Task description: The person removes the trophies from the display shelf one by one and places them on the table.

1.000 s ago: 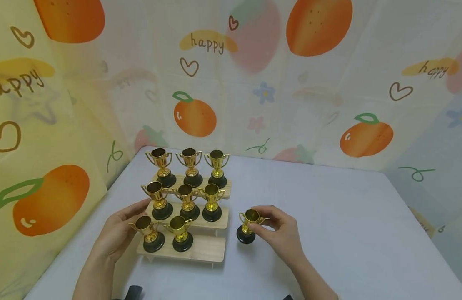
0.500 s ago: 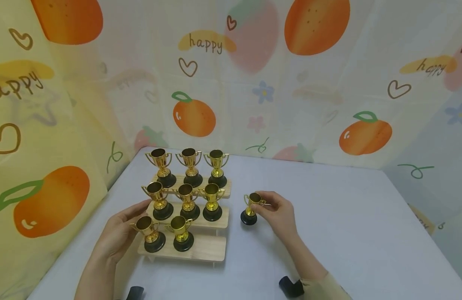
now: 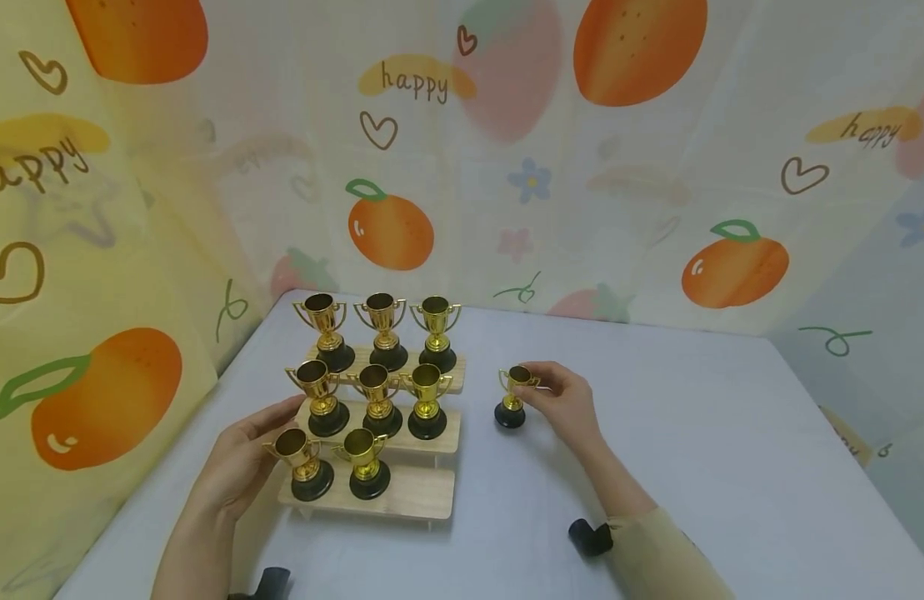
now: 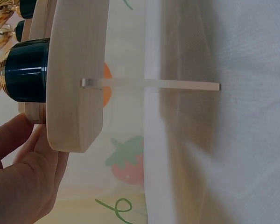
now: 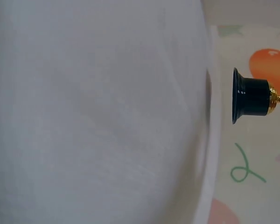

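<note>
In the head view, a three-tier wooden stand [image 3: 426, 493] bears small gold trophy cups on round black bases. Three cups stand on the back tier, three on the middle one, and two on the left and middle of the front tier. My left hand [image 3: 237, 462] holds the left end of the middle tier; the left wrist view has its thumb and fingers [image 4: 23, 170] on either side of the plank. To the right of the stand, my right hand [image 3: 570, 408] pinches another trophy cup [image 3: 510, 414] by its cup. Its black base [image 5: 254, 96] hangs upright above the table.
The stand rests on a white-covered table [image 3: 679, 450], raised on thin legs [image 4: 191, 85]. A curtain [image 3: 619, 208] printed with oranges and strawberries hangs behind and at the sides. Black devices [image 3: 591, 537] sit at both wrists.
My right hand has carried the trophy cup away from me and slightly to the right, beside the middle and back tiers. The left hand stays on the stand.
</note>
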The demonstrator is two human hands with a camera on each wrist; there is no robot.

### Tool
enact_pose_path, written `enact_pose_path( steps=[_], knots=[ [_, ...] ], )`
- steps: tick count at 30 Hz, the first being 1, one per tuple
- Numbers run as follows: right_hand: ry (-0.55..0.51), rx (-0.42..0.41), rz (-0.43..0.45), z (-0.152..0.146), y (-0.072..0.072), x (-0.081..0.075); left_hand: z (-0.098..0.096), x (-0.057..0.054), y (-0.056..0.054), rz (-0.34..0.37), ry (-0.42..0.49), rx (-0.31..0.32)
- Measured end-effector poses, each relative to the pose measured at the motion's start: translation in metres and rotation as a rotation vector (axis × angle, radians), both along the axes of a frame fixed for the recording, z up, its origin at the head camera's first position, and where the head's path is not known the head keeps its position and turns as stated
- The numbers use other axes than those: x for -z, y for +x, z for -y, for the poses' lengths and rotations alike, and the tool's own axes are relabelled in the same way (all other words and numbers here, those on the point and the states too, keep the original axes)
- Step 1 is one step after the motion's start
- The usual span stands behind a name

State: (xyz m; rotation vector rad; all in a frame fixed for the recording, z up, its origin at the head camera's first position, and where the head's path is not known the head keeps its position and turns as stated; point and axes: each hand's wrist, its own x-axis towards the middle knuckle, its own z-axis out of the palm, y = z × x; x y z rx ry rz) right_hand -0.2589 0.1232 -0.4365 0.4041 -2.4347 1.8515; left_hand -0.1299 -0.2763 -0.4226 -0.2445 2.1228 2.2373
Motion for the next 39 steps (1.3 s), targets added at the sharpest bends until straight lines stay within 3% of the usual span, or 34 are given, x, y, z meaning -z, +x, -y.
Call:
enact_pose_path(
  steps=[7,15,28,39],
  knots=[
    [0.038,0.007,0.024,-0.001,-0.006,-0.003,0.0,0.001,0.0,-0.021,0.03,0.009],
    [0.055,0.022,0.039,-0.005,-0.018,0.012,0.002,0.002,-0.001,0.0,0.004,0.014],
    [0.019,-0.016,0.043,-0.007,-0.02,0.014,0.002,0.003,0.0,-0.022,0.03,0.012],
    [0.023,-0.018,0.047,-0.009,-0.02,0.017,0.001,0.002,0.0,0.01,0.022,0.002]
  ],
)
